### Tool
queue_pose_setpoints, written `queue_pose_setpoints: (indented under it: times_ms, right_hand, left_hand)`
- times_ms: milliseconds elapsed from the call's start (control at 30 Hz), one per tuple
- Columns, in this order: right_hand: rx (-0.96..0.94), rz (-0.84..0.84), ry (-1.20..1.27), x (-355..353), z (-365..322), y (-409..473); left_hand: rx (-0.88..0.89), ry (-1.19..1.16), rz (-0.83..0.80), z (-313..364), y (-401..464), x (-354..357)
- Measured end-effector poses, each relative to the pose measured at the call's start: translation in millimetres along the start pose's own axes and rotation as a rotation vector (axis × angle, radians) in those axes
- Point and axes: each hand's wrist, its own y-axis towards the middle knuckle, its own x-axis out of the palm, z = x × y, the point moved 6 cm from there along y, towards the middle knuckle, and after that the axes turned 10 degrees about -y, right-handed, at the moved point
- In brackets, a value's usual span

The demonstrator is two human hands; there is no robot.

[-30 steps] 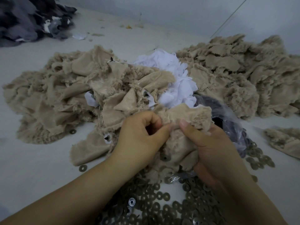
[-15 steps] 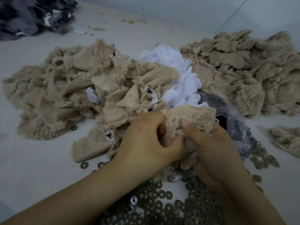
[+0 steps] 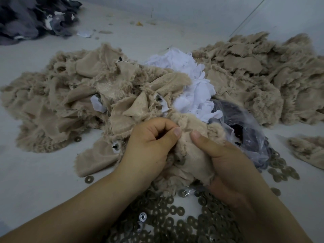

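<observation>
Both grips grasp one beige furry fabric piece [image 3: 191,155], held low at the centre above the washers. The left grip [image 3: 149,148] is curled, its thumb tip meeting the forefinger at the piece's left fold. The right grip [image 3: 228,165] clasps the right side, thumb lying on top and fingers hidden underneath. Half a second ago the left thumb was dug down into the fold beside the right thumb; now it is lifted, with its nail in view. The right thumb is placed much as it was.

The pale grey bench [image 3: 35,181] carries everything. A broad heap of beige furry fabric pieces [image 3: 61,102] spreads to the left, touching the held piece, and a second beige heap [image 3: 263,76] lies to the right. A dark grey fabric pile [image 3: 26,18] sits well apart at the far left corner. Between the two beige heaps rises a mound of white fabric scraps [image 3: 189,81]. Just right of the held piece lies a clear plastic bag with dark contents [image 3: 245,134]. A lone beige furry scrap [image 3: 308,151] lies at the right edge. Round dull metal washers [image 3: 175,221] lie scattered under the wrists, with one shiny silver snap [image 3: 142,216] among them.
</observation>
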Motion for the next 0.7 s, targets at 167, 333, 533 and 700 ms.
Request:
queue_pose_setpoints:
  times_ms: [167,333,533,700]
  right_hand:
    - [-0.004,-0.027,0.033,0.6,1.0,-0.2]
    - [0.003,0.102,-0.112,-9.3,1.6,-1.1]
    - [0.004,0.014,-0.063,-3.3,0.0,0.7]
    - [0.043,-0.136,-0.001,6.6,1.1,-0.2]
  left_hand:
    - [-0.012,-0.015,-0.012,0.6,-1.6,3.3]
    - [0.055,0.096,-0.080,6.1,-5.7,10.4]
    - [-0.057,0.012,-0.028,-5.3,-1.0,4.2]
    - [-0.112,-0.085,-0.033,-9.7,0.4,4.3]
